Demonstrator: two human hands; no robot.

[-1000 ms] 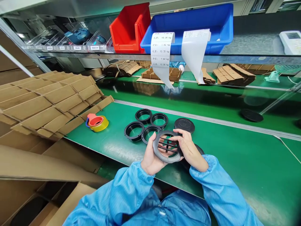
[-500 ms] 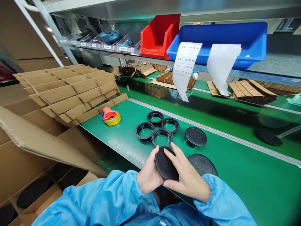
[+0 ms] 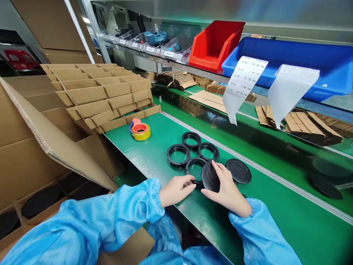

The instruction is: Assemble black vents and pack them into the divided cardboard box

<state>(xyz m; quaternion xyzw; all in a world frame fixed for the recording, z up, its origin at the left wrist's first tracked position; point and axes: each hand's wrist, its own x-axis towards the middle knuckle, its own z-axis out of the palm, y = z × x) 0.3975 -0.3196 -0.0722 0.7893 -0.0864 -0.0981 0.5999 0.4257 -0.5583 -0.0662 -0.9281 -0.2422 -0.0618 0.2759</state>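
Note:
In the head view my right hand (image 3: 224,187) grips a round black lid (image 3: 210,177) by its edge, thumb below and fingers on top. The lid is tilted on edge and overlaps the right side of the nearest black ring (image 3: 194,161). My left hand (image 3: 178,189) pinches at that ring's near rim with thumb and fingertips. Several black rings lie grouped on the green work surface, among them a left one (image 3: 178,155), a rear one (image 3: 191,140) and a right one (image 3: 209,151). Another black lid (image 3: 238,171) lies beyond my right hand.
A yellow tape roll (image 3: 141,133) with a red holder lies on the left of the green surface (image 3: 275,206). Cardboard dividers (image 3: 102,92) lean behind it. An open carton (image 3: 55,217) stands at left. Overhead, a shelf bears a red bin (image 3: 215,46) and blue bin (image 3: 289,59).
My left hand has let go of the lid and moved to the nearest ring. My right hand has carried the lid up beside that ring and tilted it. The view has shifted.

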